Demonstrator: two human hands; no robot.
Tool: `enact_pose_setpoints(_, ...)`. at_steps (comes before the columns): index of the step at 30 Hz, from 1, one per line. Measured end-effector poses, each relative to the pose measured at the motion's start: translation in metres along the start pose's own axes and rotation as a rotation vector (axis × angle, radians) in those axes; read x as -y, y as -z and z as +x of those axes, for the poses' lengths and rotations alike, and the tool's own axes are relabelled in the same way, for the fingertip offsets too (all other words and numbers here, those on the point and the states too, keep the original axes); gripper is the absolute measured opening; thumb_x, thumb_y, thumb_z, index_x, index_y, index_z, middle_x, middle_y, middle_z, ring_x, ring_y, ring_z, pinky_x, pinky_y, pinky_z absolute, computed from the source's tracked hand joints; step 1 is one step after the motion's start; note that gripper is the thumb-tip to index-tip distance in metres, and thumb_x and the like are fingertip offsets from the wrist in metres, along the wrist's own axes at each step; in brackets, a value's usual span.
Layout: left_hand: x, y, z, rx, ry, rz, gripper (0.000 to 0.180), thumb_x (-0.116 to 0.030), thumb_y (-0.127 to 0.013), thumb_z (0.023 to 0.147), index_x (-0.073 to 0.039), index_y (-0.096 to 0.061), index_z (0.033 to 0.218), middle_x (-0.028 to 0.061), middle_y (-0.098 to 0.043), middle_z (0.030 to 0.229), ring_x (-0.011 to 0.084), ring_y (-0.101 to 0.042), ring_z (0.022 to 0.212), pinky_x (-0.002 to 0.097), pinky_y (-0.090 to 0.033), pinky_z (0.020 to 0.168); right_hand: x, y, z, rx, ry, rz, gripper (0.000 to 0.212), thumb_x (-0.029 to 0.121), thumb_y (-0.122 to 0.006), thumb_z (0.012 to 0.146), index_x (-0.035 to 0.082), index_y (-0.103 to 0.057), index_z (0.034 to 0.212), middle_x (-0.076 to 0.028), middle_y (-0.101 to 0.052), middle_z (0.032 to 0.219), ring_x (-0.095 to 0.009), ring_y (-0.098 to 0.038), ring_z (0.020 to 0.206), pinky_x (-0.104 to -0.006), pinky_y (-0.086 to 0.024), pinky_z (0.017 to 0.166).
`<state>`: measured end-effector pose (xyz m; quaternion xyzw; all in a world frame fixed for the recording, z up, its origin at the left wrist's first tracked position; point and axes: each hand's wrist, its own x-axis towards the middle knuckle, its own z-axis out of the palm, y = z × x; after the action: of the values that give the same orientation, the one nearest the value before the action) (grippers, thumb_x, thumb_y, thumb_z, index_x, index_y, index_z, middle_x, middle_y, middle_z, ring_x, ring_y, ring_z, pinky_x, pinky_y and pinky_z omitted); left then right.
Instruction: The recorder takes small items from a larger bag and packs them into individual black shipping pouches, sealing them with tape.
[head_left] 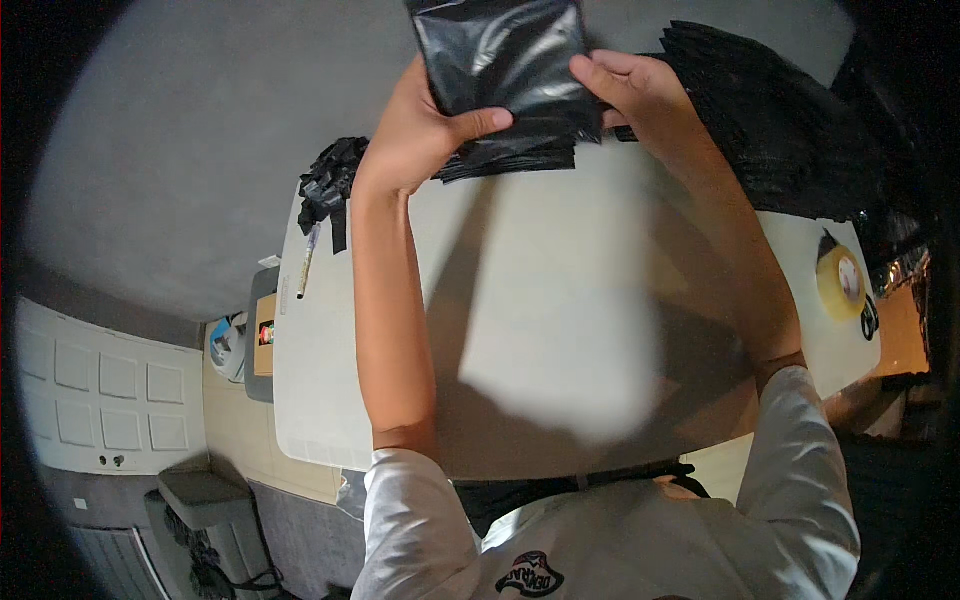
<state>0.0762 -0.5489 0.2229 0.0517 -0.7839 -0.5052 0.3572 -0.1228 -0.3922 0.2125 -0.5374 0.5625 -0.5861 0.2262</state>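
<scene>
Both arms reach to the far side of a white table, holding up a folded black plastic bag with a glossy surface. My left hand grips its left side, the thumb lying across its lower front. My right hand pinches the right edge between thumb and fingers. Under the held bag, a stack of black plastic sheets or bags shows at the table's far edge. A tall pile of black plastic bags lies just right of my right hand.
Crumpled black plastic strips and a pen lie at the far left. On the right are a roll of yellowish tape and black scissors. A dark grey chair stands on the floor at lower left, near a white door.
</scene>
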Motion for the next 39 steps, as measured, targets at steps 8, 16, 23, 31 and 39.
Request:
enact_pose_setpoints(8,-0.017,-0.038,0.007,-0.101,0.052,-0.042,0.047,-0.015,-0.084,0.086,0.002,-0.063,0.124,0.0117,-0.073,0.115,0.0176,-0.068,0.104,0.0332,-0.053,0.095,-0.004,0.001,-0.003,-0.161,0.072,-0.019,0.033,0.028,-0.073,0.097,-0.001,-0.072,0.112,-0.006,-0.077,0.089,-0.007,-0.071,0.078,-0.0229,-0.058,0.070)
enact_pose_setpoints(16,-0.003,-0.028,0.012,-0.302,-0.099,-0.069,0.033,-0.019,-0.078,0.093,0.002,-0.067,0.117,0.0114,-0.075,0.107,0.0176,-0.071,0.095,0.0311,-0.054,0.089,0.002,-0.007,-0.008,0.076,-0.053,0.011,0.030,0.013,-0.076,0.093,-0.003,-0.067,0.118,-0.010,-0.076,0.105,-0.016,-0.073,0.093,-0.0325,-0.065,0.082)
enact_pose_setpoints(23,-0.007,-0.028,0.012,-0.418,0.038,-0.044,0.032,-0.029,-0.070,0.101,0.002,-0.070,0.108,0.0073,-0.074,0.100,0.0124,-0.065,0.089,0.0287,-0.051,0.081,-0.013,-0.001,-0.008,0.145,0.071,-0.139,0.033,0.015,-0.080,0.090,-0.004,-0.068,0.113,-0.009,-0.075,0.097,-0.014,-0.073,0.085,-0.0290,-0.063,0.074)
enact_pose_setpoints(31,-0.005,-0.016,0.008,-0.272,0.067,-0.026,0.039,-0.039,-0.069,0.100,0.000,-0.075,0.099,0.0026,-0.072,0.088,0.0095,-0.061,0.080,0.0267,-0.048,0.076,0.009,-0.004,-0.006,-0.091,0.053,0.076,0.036,0.020,-0.080,0.091,-0.003,-0.069,0.116,-0.009,-0.077,0.097,-0.012,-0.071,0.081,-0.0245,-0.056,0.074)
enact_pose_setpoints(39,-0.020,-0.020,0.005,-0.321,-0.031,-0.005,0.025,-0.022,-0.084,0.089,0.000,-0.076,0.097,0.0102,-0.077,0.095,0.0132,-0.070,0.084,0.0283,-0.056,0.077,0.010,-0.019,-0.011,-0.167,0.197,0.141,0.036,0.016,-0.073,0.095,-0.004,-0.068,0.124,-0.013,-0.078,0.103,-0.014,-0.074,0.090,-0.0253,-0.059,0.081)
